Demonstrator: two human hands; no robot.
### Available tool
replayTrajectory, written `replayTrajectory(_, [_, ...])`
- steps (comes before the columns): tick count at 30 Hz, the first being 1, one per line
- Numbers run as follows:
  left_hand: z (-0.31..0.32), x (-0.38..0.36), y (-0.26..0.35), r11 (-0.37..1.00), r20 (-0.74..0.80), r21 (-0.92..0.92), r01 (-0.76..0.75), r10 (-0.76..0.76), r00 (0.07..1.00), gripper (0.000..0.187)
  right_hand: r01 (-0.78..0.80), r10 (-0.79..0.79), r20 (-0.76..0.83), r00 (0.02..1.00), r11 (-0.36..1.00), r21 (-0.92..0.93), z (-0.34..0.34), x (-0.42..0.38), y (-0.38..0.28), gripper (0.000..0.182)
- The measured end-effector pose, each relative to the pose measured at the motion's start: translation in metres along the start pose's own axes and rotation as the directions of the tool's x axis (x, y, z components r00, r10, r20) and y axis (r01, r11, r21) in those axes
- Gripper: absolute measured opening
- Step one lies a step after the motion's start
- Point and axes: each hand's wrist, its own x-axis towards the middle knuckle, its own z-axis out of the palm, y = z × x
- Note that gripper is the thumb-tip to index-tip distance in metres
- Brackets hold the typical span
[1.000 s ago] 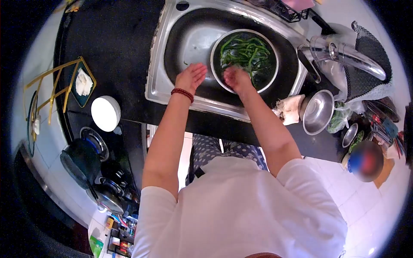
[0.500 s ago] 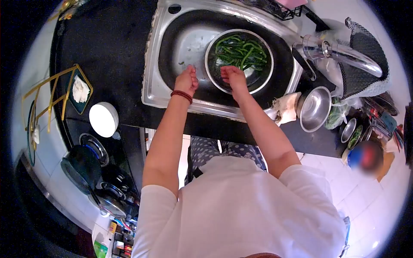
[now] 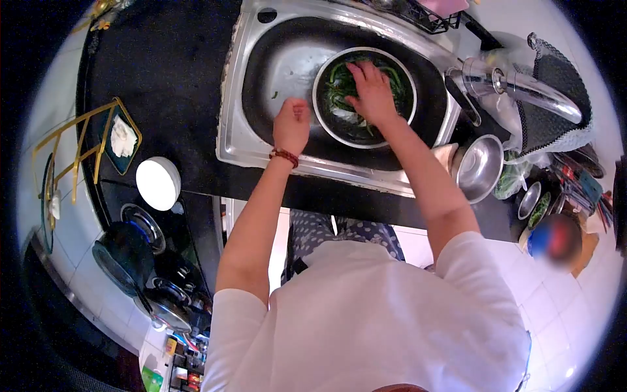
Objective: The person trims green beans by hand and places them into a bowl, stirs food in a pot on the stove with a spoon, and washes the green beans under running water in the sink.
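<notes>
My right hand (image 3: 373, 95) reaches into a round metal bowl (image 3: 413, 117) in the sink, fingers spread over long green pods (image 3: 338, 81) lying in water. The pods are thin and curved, and my hand hides part of them. Left of the bowl, my left hand (image 3: 292, 124) hovers above the sink's near side with its fingers curled in; what they hold, if anything, is hidden. A small green scrap (image 3: 275, 95) lies on the sink floor near those fingers. The steel sink (image 3: 225, 140) surrounds the bowl.
The faucet (image 3: 542, 95) reaches in from the right, near a grey mesh basket (image 3: 555, 72). A second metal bowl (image 3: 480, 168) stands right of the sink. To the left are a white bowl (image 3: 158, 183), a gold-framed rack (image 3: 85, 147) and a lit stove burner (image 3: 142, 225).
My right hand has moved from the bowl's near rim farther in, and its fingers have spread over the pods. My left hand has shifted slightly right, its fingers still curled.
</notes>
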Motion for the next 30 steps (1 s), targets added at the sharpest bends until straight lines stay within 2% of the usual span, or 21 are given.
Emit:
replayTrajectory(1, [-0.004,-0.004,0.009,0.990,0.020,0.128,-0.057,0.055,0.998,0.014,-0.005,0.009,0.061,0.998,0.997,-0.073,0.009,0.002,0.005,0.058])
replayTrajectory(3, [-0.007,-0.016,0.020,0.974,0.049,0.212,-0.078,0.069,0.996,0.014,-0.002,0.042,0.180,0.983,0.976,-0.218,0.034,0.002,0.015,0.060])
replayTrajectory(6, [-0.010,-0.027,0.018,0.964,0.088,0.236,-0.126,0.107,0.990,0.011,-0.101,0.158,0.448,0.880,0.984,-0.149,0.066,0.013,0.034,0.050])
replayTrajectory(7, [-0.012,-0.031,0.019,0.959,0.098,0.245,-0.140,0.119,0.988,0.011,-0.102,0.143,0.371,0.918,0.987,-0.126,0.069,0.013,0.037,0.045])
replayTrajectory(10, [-0.014,-0.037,0.018,0.944,0.125,0.277,-0.182,0.153,0.980,0.011,-0.140,0.157,0.418,0.895,0.988,-0.072,0.046,0.009,0.038,0.040])
replayTrajectory(13, [-0.015,-0.038,0.018,0.921,0.142,0.309,-0.239,0.204,0.969,0.013,-0.232,0.274,0.436,0.857,0.962,-0.147,0.009,0.012,0.022,0.046])
replayTrajectory(16, [-0.019,-0.042,0.027,0.902,0.157,0.345,-0.260,0.218,0.963,0.013,-0.426,0.437,0.455,0.776,0.895,-0.133,-0.020,0.019,0.005,0.055])
replayTrajectory(17, [-0.022,-0.044,0.030,0.896,0.164,0.359,-0.262,0.216,0.963,0.013,-0.462,0.435,0.397,0.808,0.886,-0.030,-0.017,0.013,0.006,0.065])
replayTrajectory(20, [-0.023,-0.049,0.023,0.881,0.077,0.394,-0.264,0.254,0.964,0.010,-0.235,0.235,0.088,0.968,0.972,-0.014,-0.002,-0.019,0.012,0.072])
replayTrajectory(21, [-0.022,-0.049,0.024,0.877,0.090,0.398,-0.270,0.256,0.962,0.010,-0.220,0.218,0.131,0.967,0.975,-0.001,0.002,-0.032,0.008,0.087])
replayTrajectory(22, [-0.020,-0.049,0.027,0.874,0.102,0.400,-0.277,0.258,0.961,0.010,-0.218,0.233,0.185,0.955,0.971,-0.096,0.002,-0.040,-0.004,0.097])
replayTrajectory(24, [-0.018,-0.050,0.029,0.871,0.106,0.402,-0.284,0.263,0.959,0.010,-0.321,0.350,0.428,0.833,0.936,-0.142,0.017,-0.047,-0.009,0.098])
replayTrajectory(27, [-0.018,-0.050,0.026,0.866,0.090,0.413,-0.284,0.271,0.958,0.011,-0.249,0.297,0.316,0.901,0.951,-0.183,0.064,-0.038,0.014,0.086])
replayTrajectory(30, [-0.017,-0.051,0.023,0.861,0.091,0.424,-0.281,0.268,0.959,0.011,-0.306,0.314,0.365,0.876,0.948,-0.082,0.066,-0.013,0.026,0.076])
